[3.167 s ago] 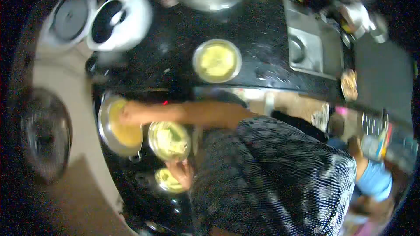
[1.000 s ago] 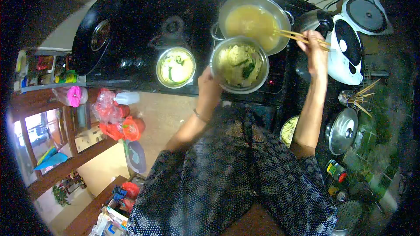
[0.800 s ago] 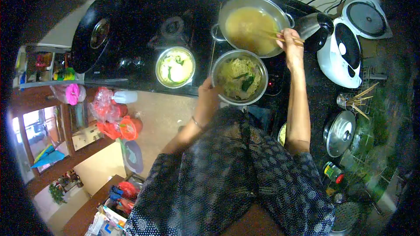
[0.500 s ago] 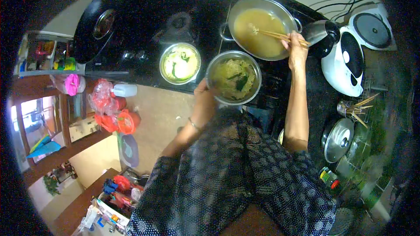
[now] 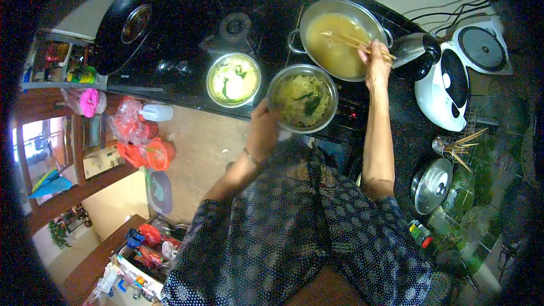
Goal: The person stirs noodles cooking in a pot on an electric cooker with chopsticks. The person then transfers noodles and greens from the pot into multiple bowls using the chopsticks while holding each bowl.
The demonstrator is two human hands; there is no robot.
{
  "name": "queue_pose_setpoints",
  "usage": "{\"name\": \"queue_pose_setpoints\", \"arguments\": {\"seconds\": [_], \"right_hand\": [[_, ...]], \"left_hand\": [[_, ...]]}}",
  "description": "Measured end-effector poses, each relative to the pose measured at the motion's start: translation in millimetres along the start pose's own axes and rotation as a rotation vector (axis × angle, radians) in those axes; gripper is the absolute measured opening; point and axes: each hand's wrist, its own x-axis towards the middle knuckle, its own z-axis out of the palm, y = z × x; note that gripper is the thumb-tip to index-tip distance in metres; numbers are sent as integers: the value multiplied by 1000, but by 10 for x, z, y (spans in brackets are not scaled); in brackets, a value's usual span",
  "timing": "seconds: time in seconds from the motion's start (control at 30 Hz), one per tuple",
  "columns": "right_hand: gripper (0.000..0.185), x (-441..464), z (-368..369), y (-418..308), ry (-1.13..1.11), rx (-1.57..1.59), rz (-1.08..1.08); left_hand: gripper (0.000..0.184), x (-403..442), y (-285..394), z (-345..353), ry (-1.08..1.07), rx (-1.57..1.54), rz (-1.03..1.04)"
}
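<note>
My left hand [image 5: 263,133] grips the left rim of a metal bowl [image 5: 303,99] that holds noodles and dark green leaves. Wooden chopsticks [image 5: 354,41] are pinched in my right hand [image 5: 377,65], over the right side of a steel pot [image 5: 371,14]. Their tips reach into the cloudy yellowish broth [image 5: 337,28], with a small pale bit at the ends. The pot stands just behind the held bowl. To the left of that bowl, a second metal bowl [image 5: 233,80] of noodles and greens rests on the black stove.
A black wok [image 5: 122,34] is at the far left of the stove. On the right are a kettle [image 5: 411,51], a white rice cooker [image 5: 433,99], a holder with chopsticks [image 5: 445,146], a pot lid [image 5: 433,186] and a jar [image 5: 420,233]. Red bags [image 5: 130,122] hang at left.
The earliest frame shows a different viewing angle. Since about a second ago, the held bowl has come away from the pot, and the chopsticks have moved left, further over the broth.
</note>
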Motion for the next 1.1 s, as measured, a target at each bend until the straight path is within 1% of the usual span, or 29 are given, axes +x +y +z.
{"name": "queue_pose_setpoints", "arguments": {"seconds": [0.03,0.13,0.2,0.23,0.3,0.37,0.43,0.47,0.53,0.57,0.63,0.67,0.7,0.77,0.8,0.9,1.0,1.07,1.1], "right_hand": [[22,4,35,70,-20,-27,1],[21,-11,75,197,-20,-74,-7],[19,-14,76,217,34,-36,-26],[19,-11,63,205,27,-37,-27],[19,-7,17,140,-3,17,-30],[17,-5,-22,61,42,75,-7],[17,-24,-71,6,27,87,-18],[17,-43,-104,-24,40,78,-11],[17,-110,-101,-113,72,99,-16],[18,-142,-106,-169,79,90,-25],[20,-187,-119,-311,33,90,-65],[21,-229,-104,-389,20,132,-71],[21,-292,-68,-505,9,174,-78],[22,-419,-1,-715,-54,211,-81],[22,-480,53,-794,-58,235,-91],[21,-655,187,-980,-126,277,-107],[21,-790,312,-1071,-135,290,-93],[21,-846,382,-1093,-207,309,-74],[21,-871,438,-1084,-209,309,-74]], "left_hand": [[36,-1,16,18,-7,-105,-38],[36,21,-24,-2,24,-53,-33],[37,47,-36,-33,44,-63,-52],[37,60,-35,-50,63,-69,-77],[38,65,-33,-52,79,-64,-64],[38,43,-6,-46,97,-59,-59],[38,41,138,12,-34,955,725],[38,43,150,15,-32,954,724],[37,52,155,13,49,75,-31],[37,81,140,4,63,71,-29],[36,186,61,-33,81,-38,24],[36,280,-35,-65,78,-36,83],[36,301,-12,-33,97,-37,91],[39,303,119,69,139,-90,16],[41,291,140,99,85,-207,78],[40,275,271,162,69,-178,107],[41,389,203,121,62,-208,157],[42,512,50,1,71,-192,162],[42,533,57,-12,81,-174,169]]}}
